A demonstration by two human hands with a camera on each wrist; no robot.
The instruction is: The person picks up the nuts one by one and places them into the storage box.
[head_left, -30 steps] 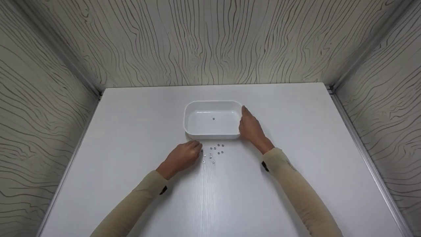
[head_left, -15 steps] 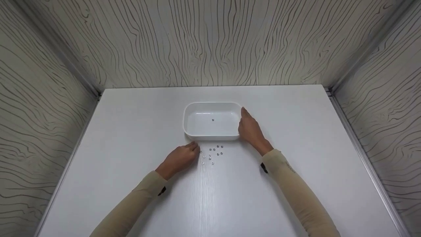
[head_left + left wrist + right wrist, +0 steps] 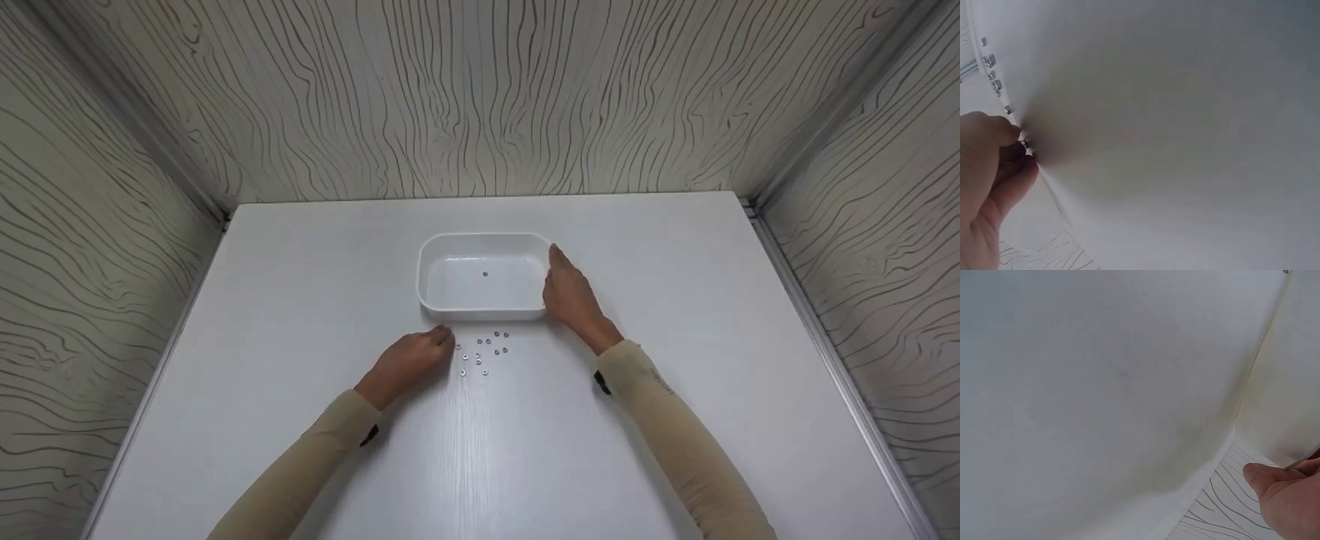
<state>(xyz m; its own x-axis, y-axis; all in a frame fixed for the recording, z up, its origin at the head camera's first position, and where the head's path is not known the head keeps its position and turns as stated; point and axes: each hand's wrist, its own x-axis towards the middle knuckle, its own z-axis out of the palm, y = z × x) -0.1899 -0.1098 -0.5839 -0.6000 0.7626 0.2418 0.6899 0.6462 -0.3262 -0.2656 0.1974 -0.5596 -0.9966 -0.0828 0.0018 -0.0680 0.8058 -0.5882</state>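
Barely shifted since before: left hand [image 3: 411,361] pinching one of the small nuts [image 3: 484,351] on the table [image 3: 300,300], right hand [image 3: 571,296] with straight fingers [image 3: 559,259] against the white tray [image 3: 431,259].

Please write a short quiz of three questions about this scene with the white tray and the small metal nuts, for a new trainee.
1. True or false: the white tray holds exactly one small nut.
2. Where does the right hand rest? A) on the tray's right side B) flat on the table's far corner C) inside the tray
3. Fill in: the left hand pinches a nut at the ____ edge of the loose nuts on the table.

Key: 1 true. 2 A. 3 left; the left wrist view shows a nut between the fingertips.
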